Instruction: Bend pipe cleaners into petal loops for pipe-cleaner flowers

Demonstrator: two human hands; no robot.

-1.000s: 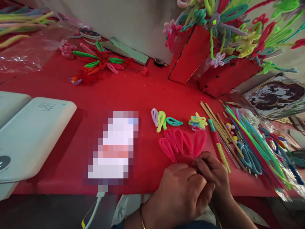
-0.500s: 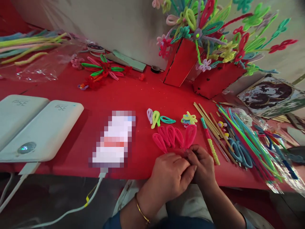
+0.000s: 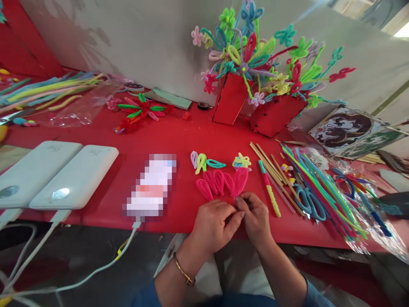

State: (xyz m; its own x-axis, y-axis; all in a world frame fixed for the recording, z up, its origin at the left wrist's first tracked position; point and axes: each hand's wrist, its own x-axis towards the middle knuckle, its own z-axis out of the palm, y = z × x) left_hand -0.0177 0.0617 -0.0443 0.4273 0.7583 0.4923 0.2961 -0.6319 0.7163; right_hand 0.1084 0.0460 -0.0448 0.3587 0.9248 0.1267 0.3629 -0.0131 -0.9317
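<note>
My right hand [image 3: 255,217] pinches the base of a bright pink pipe cleaner loop [image 3: 241,180], which points up and away from me. Close against it, my left hand [image 3: 213,224] has thumb and fingers closed at the same spot; the stem between them is hidden. Several more pink pipe cleaner loops [image 3: 218,182] fan out just beyond my left fingers, and I cannot tell whether they join the held one. Behind them lie small lilac, yellow-green and teal loops [image 3: 216,163] and a little yellow and blue pipe cleaner flower [image 3: 242,161].
Right of my hands lie a wrapped stick [image 3: 270,189], wooden sticks [image 3: 267,164], blue-handled scissors [image 3: 309,201] and loose pipe cleaners [image 3: 322,192]. At left are a phone [image 3: 151,185] and white power banks [image 3: 75,177] with cables. Red boxes [image 3: 230,100] of pipe cleaner flowers stand behind.
The camera view has tilted up and turned slightly, so more of the wall and flowers shows. Both hands stay together at the pink loop's base, with only slight finger movement.
</note>
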